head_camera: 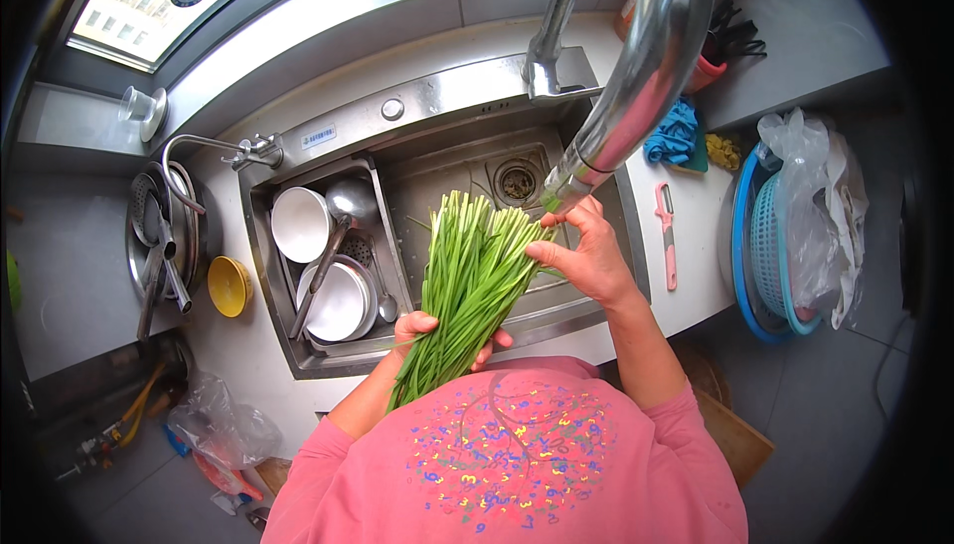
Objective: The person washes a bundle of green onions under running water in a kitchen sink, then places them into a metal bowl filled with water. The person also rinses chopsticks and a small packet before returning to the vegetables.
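A thick bunch of green garlic chives [473, 287] lies slanted over the front of the stainless steel sink [447, 149], its cut pale ends towards the drain. My left hand [417, 335] is wrapped around the lower part from beneath, with fingers showing on both sides. At the upper right edge of the bunch, my right hand [585, 250] has thumb and forefinger at the stalk ends; whether a stalk is pinched between them is hard to tell. Part of that hand is behind the spout of the chrome faucet [589, 164], which hangs close above.
White bowls [301, 225] and a steel ladle [352, 203] fill the left basin. A yellow bowl [229, 287] and stacked pans [201, 223] stand left. On the right are a pink peeler [665, 235], a blue cloth [673, 134] and a blue plastic basket [768, 246].
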Demonstrator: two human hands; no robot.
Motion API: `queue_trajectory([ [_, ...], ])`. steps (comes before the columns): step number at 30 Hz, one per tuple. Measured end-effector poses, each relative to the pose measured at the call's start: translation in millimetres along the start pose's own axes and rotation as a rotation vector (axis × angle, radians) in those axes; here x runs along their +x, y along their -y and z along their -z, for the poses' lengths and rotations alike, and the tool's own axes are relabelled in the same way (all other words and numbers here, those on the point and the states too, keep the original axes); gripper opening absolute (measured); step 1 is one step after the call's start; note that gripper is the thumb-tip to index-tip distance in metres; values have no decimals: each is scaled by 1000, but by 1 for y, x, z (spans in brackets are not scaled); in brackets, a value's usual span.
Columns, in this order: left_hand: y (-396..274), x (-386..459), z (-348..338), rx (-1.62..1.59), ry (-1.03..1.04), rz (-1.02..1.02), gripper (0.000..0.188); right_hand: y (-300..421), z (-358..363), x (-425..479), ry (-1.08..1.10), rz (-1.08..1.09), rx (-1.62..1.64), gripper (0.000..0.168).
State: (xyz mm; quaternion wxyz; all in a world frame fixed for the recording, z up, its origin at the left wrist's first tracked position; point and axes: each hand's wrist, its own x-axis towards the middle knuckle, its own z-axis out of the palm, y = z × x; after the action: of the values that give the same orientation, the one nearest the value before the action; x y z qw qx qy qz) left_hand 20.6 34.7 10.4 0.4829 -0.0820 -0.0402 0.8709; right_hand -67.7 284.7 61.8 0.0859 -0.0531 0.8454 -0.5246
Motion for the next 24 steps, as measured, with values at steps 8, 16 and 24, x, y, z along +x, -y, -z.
queue_trajectory([
  [8, 6, -3, 5, -40, 0, -44, 79, -6, 1, 0, -100, -14, 136, 13],
  [16, 8, -6, 12, -64, -1, -66, 80, -7, -4, -6, -128, -12, 179, 15],
  [24, 8, -4, 9, -146, 54, -38, 81, 7, -21, -10, -54, 128, -73, 28],
])
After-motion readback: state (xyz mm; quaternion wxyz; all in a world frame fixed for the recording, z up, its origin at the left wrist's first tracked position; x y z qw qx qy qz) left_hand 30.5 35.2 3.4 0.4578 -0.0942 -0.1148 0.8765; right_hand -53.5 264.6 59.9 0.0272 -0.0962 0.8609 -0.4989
